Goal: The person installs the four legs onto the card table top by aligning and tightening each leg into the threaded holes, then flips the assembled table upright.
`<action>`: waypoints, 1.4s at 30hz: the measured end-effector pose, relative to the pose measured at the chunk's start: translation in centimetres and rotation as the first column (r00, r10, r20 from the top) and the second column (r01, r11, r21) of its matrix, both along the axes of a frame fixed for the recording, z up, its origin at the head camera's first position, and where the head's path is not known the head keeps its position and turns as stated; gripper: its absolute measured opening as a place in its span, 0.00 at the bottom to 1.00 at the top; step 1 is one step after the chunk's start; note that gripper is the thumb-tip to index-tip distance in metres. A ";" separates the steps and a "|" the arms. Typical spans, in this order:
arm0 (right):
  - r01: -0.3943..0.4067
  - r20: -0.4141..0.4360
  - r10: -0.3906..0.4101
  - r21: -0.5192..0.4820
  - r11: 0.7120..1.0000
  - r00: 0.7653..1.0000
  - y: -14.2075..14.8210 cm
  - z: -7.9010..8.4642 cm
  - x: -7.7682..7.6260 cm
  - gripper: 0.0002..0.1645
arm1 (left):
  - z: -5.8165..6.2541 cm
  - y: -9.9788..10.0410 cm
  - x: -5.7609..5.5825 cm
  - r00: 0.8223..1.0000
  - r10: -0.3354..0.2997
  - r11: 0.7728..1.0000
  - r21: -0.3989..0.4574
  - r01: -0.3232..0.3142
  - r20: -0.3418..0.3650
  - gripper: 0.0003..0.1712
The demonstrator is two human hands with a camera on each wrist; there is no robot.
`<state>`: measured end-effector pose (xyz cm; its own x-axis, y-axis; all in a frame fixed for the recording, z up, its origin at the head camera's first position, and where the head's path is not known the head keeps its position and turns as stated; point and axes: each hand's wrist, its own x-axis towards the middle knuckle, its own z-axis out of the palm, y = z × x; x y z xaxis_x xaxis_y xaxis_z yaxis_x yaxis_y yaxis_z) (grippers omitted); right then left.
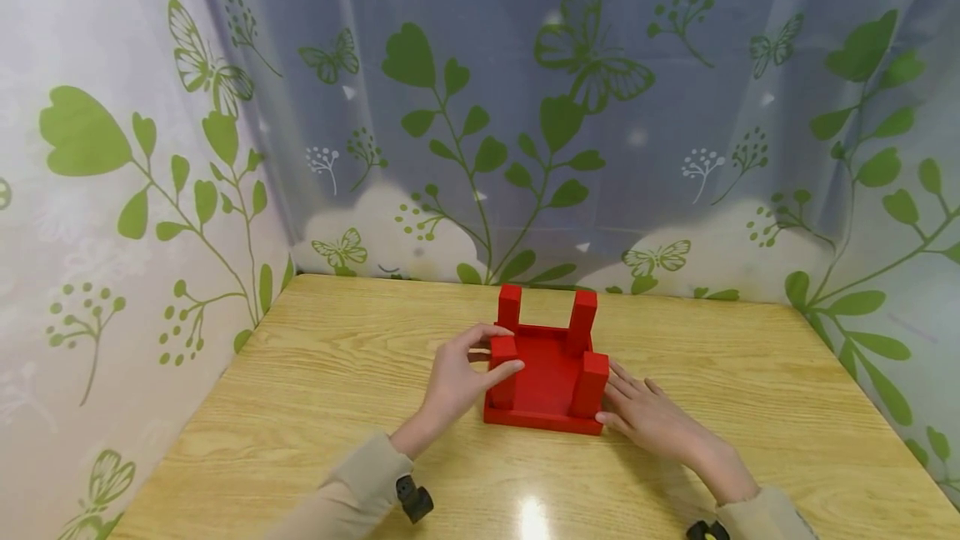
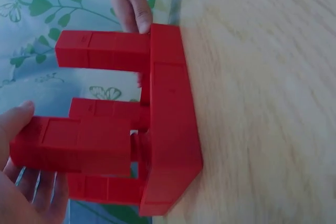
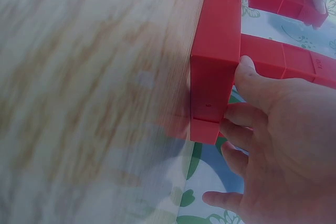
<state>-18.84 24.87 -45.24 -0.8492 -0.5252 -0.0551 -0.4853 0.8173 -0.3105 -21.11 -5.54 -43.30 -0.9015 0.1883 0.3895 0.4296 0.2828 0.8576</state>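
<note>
A red plastic frame [image 1: 543,422], shaped like a small upturned stool, lies on the table with its square legs pointing up. My left hand [image 1: 457,377] grips the near-left leg [image 1: 503,382], thumb on one side and fingers on the other. At the foot of that leg a narrow peg [image 2: 135,147] shows, with a gap between leg and base. My right hand [image 1: 660,419] rests against the frame's right side. Its thumb [image 3: 254,80] touches the rim beside the near-right leg [image 1: 592,383], and its fingers lie along the outer wall [image 3: 210,95].
The frame stands on a wood-grain table [image 1: 337,340]. A grey-blue curtain [image 1: 487,7] with green leaves and butterflies hangs behind, and similar pale cloth [image 1: 82,232] runs along the left. Dark wrist devices [image 1: 413,498] sit at the sleeves.
</note>
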 end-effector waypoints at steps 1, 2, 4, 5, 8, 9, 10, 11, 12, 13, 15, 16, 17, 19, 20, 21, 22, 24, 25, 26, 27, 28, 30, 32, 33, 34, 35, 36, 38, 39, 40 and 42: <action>0.003 0.006 -0.003 -0.003 1.000 1.000 0.0 0.0 0.0 0.40 | -0.1 0.2 0.1 1.000 0.012 1.000 0.014 -0.012 -0.004 0.24; 0.004 0.010 -0.004 -0.005 1.000 1.000 0.0 0.0 0.0 0.40 | -0.1 0.3 0.2 1.000 0.025 0.999 0.024 -0.025 -0.012 0.24; 0.003 0.014 -0.003 -0.008 1.000 1.000 0.0 0.0 0.1 0.40 | -0.3 0.7 0.3 0.999 0.048 0.998 0.041 -0.046 -0.027 0.26; 0.005 0.015 -0.004 -0.009 1.000 1.000 0.0 0.0 0.1 0.40 | -0.3 0.8 0.4 0.998 0.061 0.997 0.043 -0.060 -0.031 0.27; 0.001 0.013 -0.001 -0.008 1.000 1.000 0.0 0.1 0.1 0.40 | -0.5 1.2 0.6 0.994 0.103 0.994 0.037 -0.102 -0.023 0.30; 0.000 0.013 0.000 -0.009 1.000 1.000 0.0 0.1 0.1 0.40 | -0.5 1.3 0.7 0.993 0.118 0.993 0.035 -0.117 -0.015 0.31; 0.000 0.009 0.000 -0.008 1.000 1.000 0.0 0.1 0.1 0.40 | -0.6 1.3 0.8 0.991 0.131 0.991 0.031 -0.131 -0.009 0.32; 0.002 0.011 -0.002 -0.008 1.000 1.000 0.0 0.1 0.1 0.40 | -0.6 1.4 0.9 0.990 0.143 0.989 0.032 -0.142 -0.003 0.32; -0.001 0.006 0.001 -0.007 1.000 1.000 0.0 0.1 0.1 0.40 | -0.7 1.5 0.9 0.988 0.151 0.988 0.032 -0.151 0.002 0.32; -0.002 0.003 0.002 -0.007 1.000 1.000 0.0 0.2 0.1 0.40 | -0.7 1.5 1.0 0.987 0.159 0.987 0.032 -0.159 0.003 0.32; -0.003 0.001 0.003 -0.006 1.000 1.000 0.0 0.2 0.1 0.40 | -0.8 1.5 1.0 0.986 0.164 0.986 0.039 -0.164 0.002 0.31; -0.003 0.000 0.003 -0.005 1.000 1.000 0.0 0.2 0.1 0.39 | -0.8 1.5 1.0 0.987 0.163 0.986 0.046 -0.162 0.002 0.30; -0.002 0.003 0.002 -0.006 1.000 1.000 0.0 0.2 0.0 0.39 | -0.8 1.5 1.0 0.987 0.160 0.986 0.055 -0.160 0.004 0.30; -0.004 0.002 0.004 -0.009 1.000 1.000 0.1 0.1 0.0 0.40 | -0.9 1.4 1.0 0.988 0.152 0.986 0.070 -0.152 0.008 0.29; -0.003 0.005 0.003 -0.009 1.000 1.000 0.1 0.1 -0.1 0.40 | -0.9 1.4 1.0 0.990 0.144 0.986 0.080 -0.144 0.013 0.29; -0.001 0.006 0.001 -0.010 1.000 1.000 0.2 0.1 -0.1 0.40 | -0.9 1.3 1.0 0.991 0.133 0.987 0.090 -0.134 0.018 0.28; -0.002 0.006 0.002 -0.011 1.000 1.000 0.2 0.0 -0.1 0.40 | -0.9 1.1 1.0 0.993 0.117 0.988 0.101 -0.119 0.027 0.28; -0.002 0.005 0.002 -0.011 1.000 1.000 0.2 0.0 -0.1 0.40 | -1.0 0.8 0.9 0.996 0.076 0.990 0.115 -0.081 0.043 0.28; 0.001 0.006 -0.001 -0.012 1.000 1.000 0.2 0.0 -0.1 0.40 | -0.9 0.5 0.9 0.997 0.047 0.991 0.122 -0.054 0.057 0.28; 0.001 0.005 -0.001 -0.012 1.000 1.000 0.2 0.0 -0.1 0.40 | -0.9 0.3 0.9 0.997 0.015 0.991 0.129 -0.024 0.070 0.28; 0.001 0.005 -0.001 -0.014 1.000 1.000 0.1 0.0 -0.1 0.40 | -0.9 0.0 0.9 0.996 -0.015 0.992 0.130 0.004 0.084 0.28; 0.001 0.005 -0.001 -0.015 1.000 1.000 0.1 0.1 -0.1 0.40 | -0.8 -0.3 0.8 0.994 -0.049 0.990 0.136 0.036 0.096 0.27; -0.005 0.000 0.005 -0.017 1.000 1.000 0.1 0.1 -0.1 0.40 | -0.7 -0.8 0.6 0.987 -0.120 0.985 0.137 0.105 0.106 0.27; -0.006 0.000 0.006 -0.021 1.000 1.000 0.1 0.1 0.0 0.40 | -0.6 -1.3 0.4 0.978 -0.185 0.977 0.131 0.171 0.101 0.28; -0.005 0.002 0.005 -0.023 1.000 1.000 0.1 0.2 0.0 0.40 | -0.6 -1.5 0.3 0.972 -0.217 0.970 0.129 0.205 0.093 0.28; -0.010 -0.002 0.010 -0.022 1.000 1.000 0.1 0.2 0.0 0.39 | -0.6 -1.7 0.1 0.965 -0.249 0.963 0.127 0.237 0.084 0.28; -0.010 -0.001 0.010 -0.023 1.000 1.000 0.1 0.2 0.0 0.39 | -0.6 -1.8 0.1 0.959 -0.273 0.957 0.119 0.263 0.080 0.29; -0.007 0.003 0.007 -0.023 1.000 1.000 0.1 0.2 0.0 0.39 | -0.6 -1.9 0.0 0.953 -0.293 0.952 0.114 0.284 0.075 0.29; -0.004 0.005 0.005 -0.022 1.000 1.000 0.1 0.2 0.0 0.39 | -0.6 -2.1 -0.1 0.944 -0.322 0.943 0.110 0.313 0.070 0.30; -0.004 0.006 0.004 -0.020 1.000 1.000 0.2 0.1 0.0 0.39 | -0.6 -2.1 -0.1 0.942 -0.328 0.941 0.109 0.319 0.068 0.31; -0.005 0.004 0.005 -0.018 1.000 1.000 0.2 0.1 -0.1 0.40 | -0.6 -2.1 -0.1 0.942 -0.328 0.941 0.112 0.319 0.070 0.31; -0.001 0.008 0.001 -0.020 1.000 1.000 0.1 0.1 -0.1 0.40 | -0.7 -2.0 -0.1 0.946 -0.315 0.945 0.120 0.306 0.070 0.32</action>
